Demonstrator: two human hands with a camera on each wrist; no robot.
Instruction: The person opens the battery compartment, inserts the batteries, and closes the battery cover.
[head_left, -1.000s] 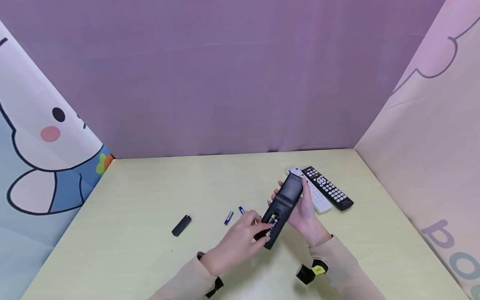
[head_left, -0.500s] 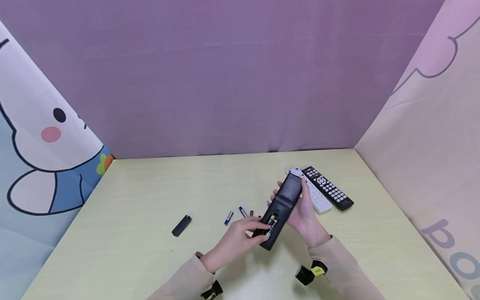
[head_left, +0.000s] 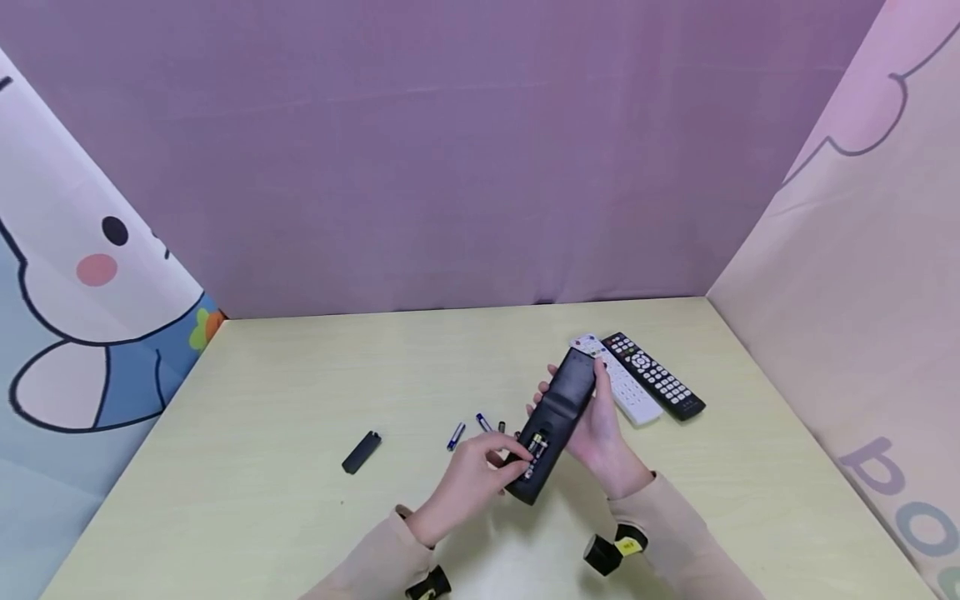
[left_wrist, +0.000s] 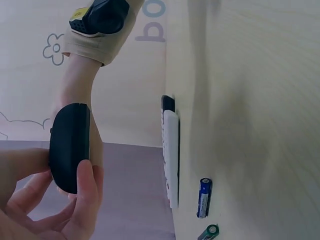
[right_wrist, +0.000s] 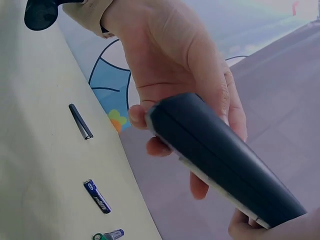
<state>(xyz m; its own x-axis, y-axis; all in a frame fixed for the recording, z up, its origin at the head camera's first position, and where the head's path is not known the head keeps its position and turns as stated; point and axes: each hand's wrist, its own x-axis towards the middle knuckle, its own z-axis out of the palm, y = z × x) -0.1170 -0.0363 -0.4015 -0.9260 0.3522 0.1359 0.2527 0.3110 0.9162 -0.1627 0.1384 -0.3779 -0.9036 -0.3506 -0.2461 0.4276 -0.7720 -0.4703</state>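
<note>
My right hand (head_left: 606, 440) grips a black remote control (head_left: 573, 382) above the table, its back turned up. In the head view the battery compartment (head_left: 538, 440) is uncovered, with batteries showing inside. The thumb and forefinger of my left hand (head_left: 472, 471) are at the compartment. In the left wrist view, other fingers (left_wrist: 86, 187) of that hand bend under the remote's near end. A black battery cover (head_left: 362, 452) lies apart on the table to the left. Loose blue batteries (head_left: 456, 437) lie beyond the left hand; a green-ended battery (left_wrist: 211, 231) appears in the left wrist view.
Behind the right hand, a white remote (head_left: 636, 400) and a black remote with white buttons (head_left: 655, 377) lie side by side on the pale table (head_left: 300, 367). A purple backdrop (head_left: 465, 167) stands along the far edge, with printed panels at both sides.
The held remote has shifted slightly left and toward me, with both hands following. My left fingertips have shifted over the compartment, and more of the batteries inside shows.
</note>
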